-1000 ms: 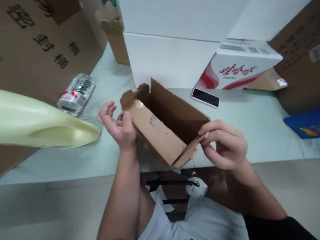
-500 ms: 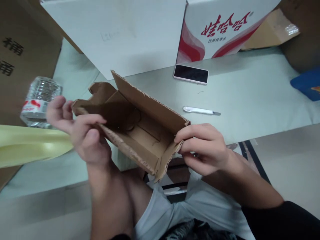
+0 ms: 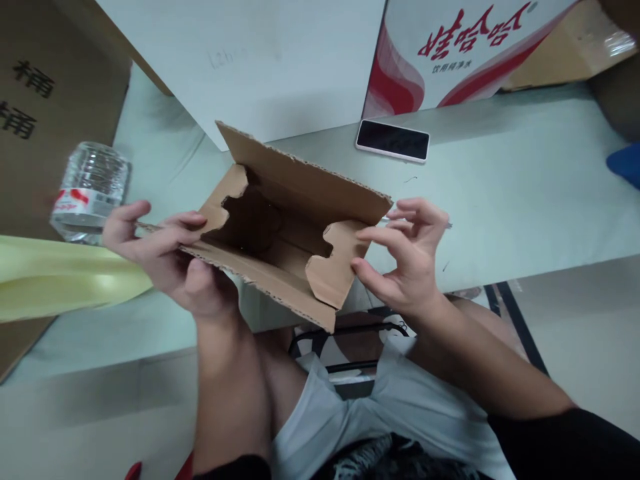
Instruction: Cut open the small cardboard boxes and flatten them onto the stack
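A small brown cardboard box (image 3: pixel 305 163) is held above the table, its top open towards me. Its long flaps stand outward, while the two notched end flaps lean in over the opening. My left hand (image 3: pixel 175 257) is closed on the left end, fingers on the end flap and thumb under the near side. At the right end, my right hand (image 3: pixel 413 260) has its index finger and thumb on the notched flap (image 3: pixel 335 263), with the other fingers raised. Behind that hand a white craft knife on the table is mostly hidden.
A phone (image 3: pixel 393 141) lies on the pale green tabletop (image 3: pixel 525 187), in front of a large white carton (image 3: pixel 280 80) with red print. To the left are a water bottle (image 3: pixel 93 190), a yellow sheet-like item (image 3: pixel 70 277) and a tall brown carton (image 3: pixel 65 133). Something blue (image 3: pixel 625 163) sits far right.
The end flaps have folded inward over the box opening. My right hand has moved up from the box's near right corner onto the right flap, and its other fingers have lifted.
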{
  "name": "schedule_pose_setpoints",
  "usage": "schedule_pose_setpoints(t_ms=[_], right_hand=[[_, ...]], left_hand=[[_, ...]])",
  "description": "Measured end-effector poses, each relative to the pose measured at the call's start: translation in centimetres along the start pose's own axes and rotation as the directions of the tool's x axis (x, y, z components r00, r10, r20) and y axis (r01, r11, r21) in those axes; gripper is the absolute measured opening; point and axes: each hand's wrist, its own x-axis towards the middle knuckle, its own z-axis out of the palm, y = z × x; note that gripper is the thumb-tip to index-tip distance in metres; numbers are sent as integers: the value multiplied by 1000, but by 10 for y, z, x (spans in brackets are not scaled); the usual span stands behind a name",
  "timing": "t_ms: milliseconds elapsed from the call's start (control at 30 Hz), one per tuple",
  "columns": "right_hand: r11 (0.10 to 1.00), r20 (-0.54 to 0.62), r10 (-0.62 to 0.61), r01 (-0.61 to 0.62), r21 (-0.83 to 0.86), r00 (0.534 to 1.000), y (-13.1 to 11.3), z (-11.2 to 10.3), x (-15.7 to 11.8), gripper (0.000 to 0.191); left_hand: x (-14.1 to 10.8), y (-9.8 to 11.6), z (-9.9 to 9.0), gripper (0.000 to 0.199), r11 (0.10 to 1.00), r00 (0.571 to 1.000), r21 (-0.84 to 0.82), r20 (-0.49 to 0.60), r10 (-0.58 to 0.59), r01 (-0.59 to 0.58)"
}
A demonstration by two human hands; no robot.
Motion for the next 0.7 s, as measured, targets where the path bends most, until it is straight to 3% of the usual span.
schedule_pose_setpoints(t_ms=[100, 200, 333, 400, 500, 567, 633, 700], right_hand=[[983, 45, -8, 0, 184, 999, 0, 3, -1, 52], [964, 113, -28, -3, 265, 993, 1, 3, -1, 58], [971, 199, -118, 71, 229, 973, 5, 0, 2, 30], [962, 195, -139, 86, 258, 971, 6, -1, 3, 27], [950, 183, -126, 66, 305, 975, 7, 0, 1, 26], [943, 172, -49, -11, 333, 984, 11, 2, -2, 30], [917, 179, 131, -188, 351, 975, 16, 4, -5, 42], [841, 241, 362, -427, 333, 901, 23, 6, -6, 55]], left_hand=[[-1, -11, -4, 65, 952, 951, -20, 50, 306, -305], [-3, -14, -7, 71, 921, 909, -13, 156, 386, -389], [-6, -4, -8, 45, 916, 887, 135, 338, 315, -377], [-6, 2, -9, 35, 921, 882, 148, 376, 284, -360], [-5, 8, -9, 24, 964, 889, 103, 420, 181, -245], [-4, 11, -9, 19, 985, 896, 71, 428, 114, -159], [-4, 13, -9, 18, 994, 908, 63, 416, 56, -90], [-5, 16, -9, 18, 997, 921, 69, 389, -3, -26]])
